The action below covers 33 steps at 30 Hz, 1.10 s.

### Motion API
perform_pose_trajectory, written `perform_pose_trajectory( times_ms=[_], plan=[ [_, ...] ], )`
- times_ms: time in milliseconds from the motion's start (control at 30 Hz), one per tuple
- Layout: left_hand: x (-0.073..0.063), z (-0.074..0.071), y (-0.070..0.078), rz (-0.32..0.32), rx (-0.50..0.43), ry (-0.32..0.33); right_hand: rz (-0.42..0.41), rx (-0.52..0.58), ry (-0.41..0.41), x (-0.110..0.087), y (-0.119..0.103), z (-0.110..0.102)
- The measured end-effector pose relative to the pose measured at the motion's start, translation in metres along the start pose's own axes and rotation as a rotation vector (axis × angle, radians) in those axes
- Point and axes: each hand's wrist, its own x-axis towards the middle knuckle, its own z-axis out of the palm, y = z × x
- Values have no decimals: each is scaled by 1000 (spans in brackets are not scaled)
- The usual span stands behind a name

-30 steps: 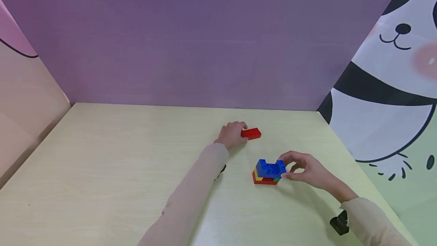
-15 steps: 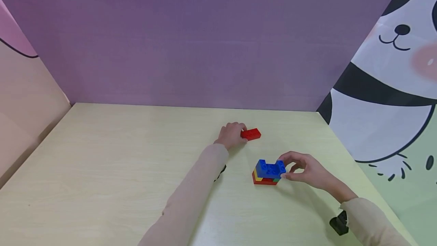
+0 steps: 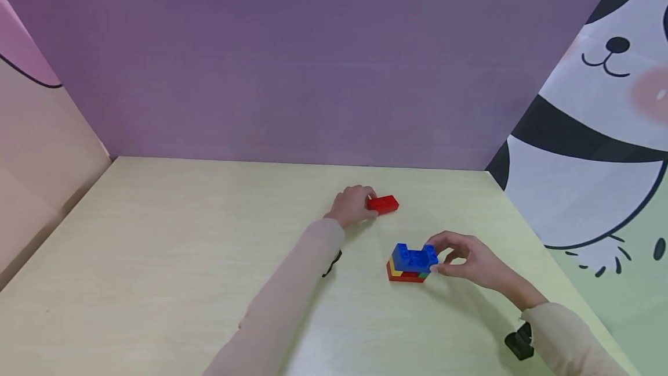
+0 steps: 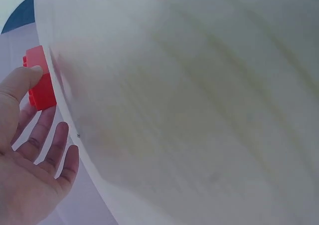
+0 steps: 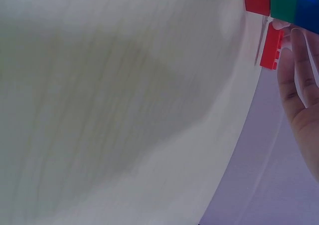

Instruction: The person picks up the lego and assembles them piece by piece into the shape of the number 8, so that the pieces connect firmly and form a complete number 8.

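Observation:
Toward the back of the table, my left hand pinches a red toy brick by its left end. In the left wrist view, the thumb lies over that red brick, and the other fingers spread below it. Nearer to me and to the right stands a small brick stack: red at the bottom, yellow and green in the middle, and a blue brick with raised ends on top. My right hand holds the blue brick's right end between thumb and fingers. The right wrist view shows only part of the stack, including a green brick.
The pale wooden table meets a purple wall at the back. A panda picture covers the right wall. A black strap piece hangs at my right cuff.
My left forearm has shifted slightly to the left, and the red brick with it by a hair. My right hand and the stack stay in place.

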Motion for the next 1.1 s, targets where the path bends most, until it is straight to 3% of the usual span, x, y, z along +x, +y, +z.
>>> perform_pose_trajectory(
  times_ms=[533,1100],
  plan=[
    [-13,-8,-3,67,-109,-49,-4,-8,17,0,2,0],
    [-35,-12,1,166,-68,-102,-17,-3,31,-2,5,2]
  ],
)
